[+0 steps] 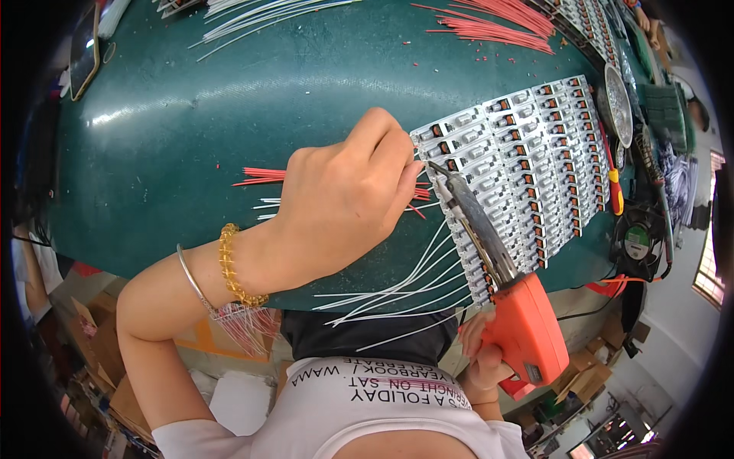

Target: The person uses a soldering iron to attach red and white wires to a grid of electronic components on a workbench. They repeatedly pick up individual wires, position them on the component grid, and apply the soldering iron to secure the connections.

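Note:
My left hand [348,187] is closed, its thumb and forefinger pinched at the upper left corner of a panel of small grey modules [527,164]. What the pinch holds is too small to make out. Red wires [264,175] and white wires [267,204] stick out from beneath this hand; whether it grips them is hidden. My right hand [483,356] is wrapped round the handle of a red soldering gun [527,329]. The gun's tip touches or nearly touches the panel edge beside my left fingertips. Several white wires [413,287] trail from the panel's left edge toward my lap.
Loose white wires [260,19] and red wires [501,27] lie along the far side of the green table [183,145]. A phone [84,50] is at the far left. Right of the panel are a metal dish [618,103], a screwdriver [615,191] and a small fan [637,241].

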`<state>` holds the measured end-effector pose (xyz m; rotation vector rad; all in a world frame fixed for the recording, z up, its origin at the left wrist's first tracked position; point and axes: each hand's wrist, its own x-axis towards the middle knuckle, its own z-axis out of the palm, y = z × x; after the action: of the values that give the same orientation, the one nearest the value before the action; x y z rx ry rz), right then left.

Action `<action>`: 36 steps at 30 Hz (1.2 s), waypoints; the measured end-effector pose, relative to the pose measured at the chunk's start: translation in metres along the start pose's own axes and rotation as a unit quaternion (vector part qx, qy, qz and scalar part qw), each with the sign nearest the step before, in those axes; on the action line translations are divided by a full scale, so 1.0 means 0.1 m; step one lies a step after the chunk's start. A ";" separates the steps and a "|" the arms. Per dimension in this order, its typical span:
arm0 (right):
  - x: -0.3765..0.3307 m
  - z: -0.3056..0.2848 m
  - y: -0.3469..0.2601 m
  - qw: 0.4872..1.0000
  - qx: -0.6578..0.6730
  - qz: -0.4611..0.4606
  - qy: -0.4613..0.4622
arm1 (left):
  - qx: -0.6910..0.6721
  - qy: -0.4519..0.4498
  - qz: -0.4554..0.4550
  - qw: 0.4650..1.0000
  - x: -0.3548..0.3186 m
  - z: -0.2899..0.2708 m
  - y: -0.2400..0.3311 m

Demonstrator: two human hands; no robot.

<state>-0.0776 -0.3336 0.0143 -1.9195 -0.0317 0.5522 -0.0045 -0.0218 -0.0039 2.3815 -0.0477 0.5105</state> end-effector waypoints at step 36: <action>0.07 0.07 0.08 0.983 0.109 -0.135 0.056 | -0.115 -0.056 0.020 0.992 0.00 -0.09 0.02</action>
<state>-0.0760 -0.3290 0.0025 -1.6953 -0.1512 0.2544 -0.0086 -0.0175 0.0037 2.1841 -0.1944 0.3678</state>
